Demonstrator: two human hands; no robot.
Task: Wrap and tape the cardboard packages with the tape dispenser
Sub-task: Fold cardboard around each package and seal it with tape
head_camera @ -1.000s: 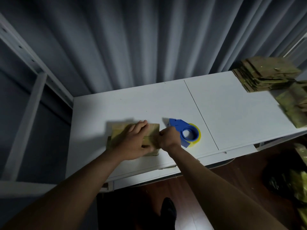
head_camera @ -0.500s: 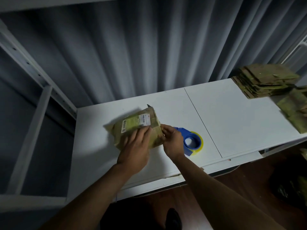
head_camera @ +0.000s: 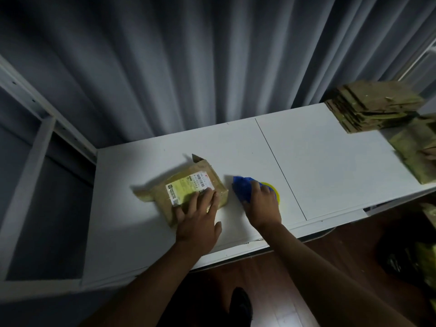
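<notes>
On the white table (head_camera: 318, 161), the package (head_camera: 188, 187) lies flat under the left hand (head_camera: 197, 217), whose fingers press straight on its label. It looks light and fairly stiff (best held by its edges). Just beside it, the right hand (head_camera: 260, 204) curls over the dispenser (head_camera: 245, 187), hiding most of it. No tape end shows. Stacked cardboard (head_camera: 375, 105) sits well apart, blurred.

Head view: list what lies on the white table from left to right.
Cardboard package under the left hand → blue tape dispenser under the right hand → stack of flat cardboard at the far right.
</notes>
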